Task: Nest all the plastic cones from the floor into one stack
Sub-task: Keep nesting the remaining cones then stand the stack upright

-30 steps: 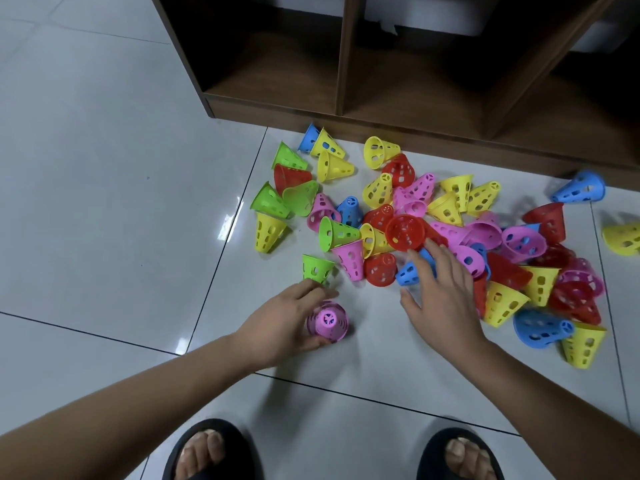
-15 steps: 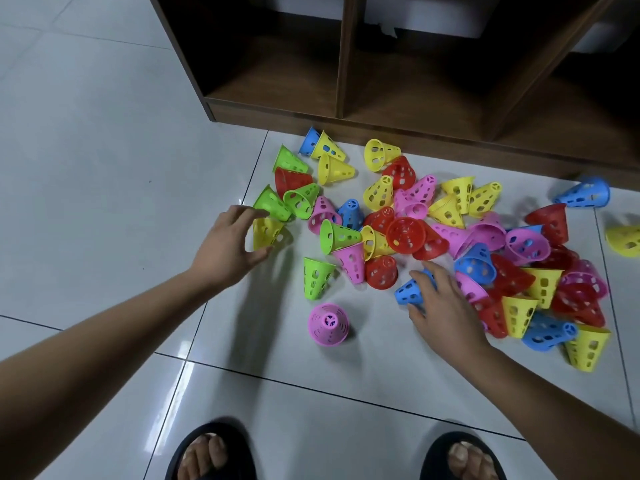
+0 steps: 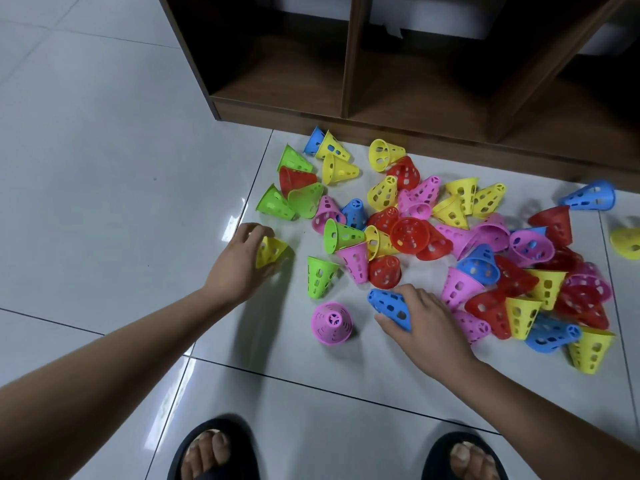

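Several perforated plastic cones in yellow, red, pink, blue and green lie scattered in a pile on the white tiled floor. A pink cone stands upright, wide end down, in front of the pile. My left hand grips a yellow cone at the pile's left edge. My right hand holds a blue cone lying on its side, just right of the pink cone. A green cone stands between my hands.
A dark wooden shelf unit with open compartments runs along the far side of the pile. Stray blue and yellow cones lie at the far right. My feet in black sandals are at the bottom edge.
My left hand let go of the pink cone, reached left and took hold of the yellow cone. My right hand closed on the blue cone and drew it toward me.
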Motion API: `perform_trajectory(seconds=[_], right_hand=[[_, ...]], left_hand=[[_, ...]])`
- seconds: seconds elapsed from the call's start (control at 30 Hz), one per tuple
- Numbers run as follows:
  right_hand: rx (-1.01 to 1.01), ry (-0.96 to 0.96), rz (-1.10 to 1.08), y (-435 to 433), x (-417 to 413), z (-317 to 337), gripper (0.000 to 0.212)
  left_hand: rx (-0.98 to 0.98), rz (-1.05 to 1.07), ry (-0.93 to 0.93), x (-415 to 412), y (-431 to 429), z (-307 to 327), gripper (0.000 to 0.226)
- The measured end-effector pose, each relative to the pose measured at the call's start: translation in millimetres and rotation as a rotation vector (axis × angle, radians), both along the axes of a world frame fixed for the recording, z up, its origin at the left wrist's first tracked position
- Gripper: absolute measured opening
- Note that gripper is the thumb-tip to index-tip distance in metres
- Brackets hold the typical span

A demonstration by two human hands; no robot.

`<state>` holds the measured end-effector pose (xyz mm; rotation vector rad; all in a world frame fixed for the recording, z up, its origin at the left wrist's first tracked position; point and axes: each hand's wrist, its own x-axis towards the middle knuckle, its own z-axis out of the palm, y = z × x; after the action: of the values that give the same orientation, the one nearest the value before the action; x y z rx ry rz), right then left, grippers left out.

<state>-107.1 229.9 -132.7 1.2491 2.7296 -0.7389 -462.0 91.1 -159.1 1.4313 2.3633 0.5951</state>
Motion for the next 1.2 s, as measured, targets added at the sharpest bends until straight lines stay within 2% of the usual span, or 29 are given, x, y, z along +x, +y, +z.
perform_trajectory(seconds=[0.13, 0.23, 0.4, 0.63, 0.73, 0.87, 1.03, 1.2], right_hand=[[-0.167, 0.243, -0.053, -11, -17, 24, 0.031], [-0.193, 0.413, -0.060, -21, -31, 41, 0.036], [-0.289, 0.510, 0.005, -42, -46, 67, 0.036], [-0.274, 0.341, 0.173, -61, -42, 40, 0.051], [-0.211, 0.283, 0.221, -59, -36, 20, 0.049], [-0.205, 0.215, 0.217, -55, -30, 6, 0.052], [-0.233, 0.132, 0.218, -53, -28, -6, 0.068], [-0.336, 0.136, 0.181, -52, -31, -10, 0.070]], left_hand=[[-0.013, -0.046, 0.022, 9, -11, -4, 0.056], [-0.018, -0.053, 0.004, 14, -18, -8, 0.056], [-0.025, -0.025, -0.056, 15, -21, -9, 0.068], [-0.037, -0.052, -0.166, 31, -39, 3, 0.077], [-0.043, -0.057, -0.263, 46, -49, 15, 0.076], [0.012, -0.020, -0.270, 70, -57, 41, 0.074], [0.179, -0.272, -0.261, 99, -56, 69, 0.071], [0.139, -0.438, -0.196, 118, -43, 63, 0.064]])
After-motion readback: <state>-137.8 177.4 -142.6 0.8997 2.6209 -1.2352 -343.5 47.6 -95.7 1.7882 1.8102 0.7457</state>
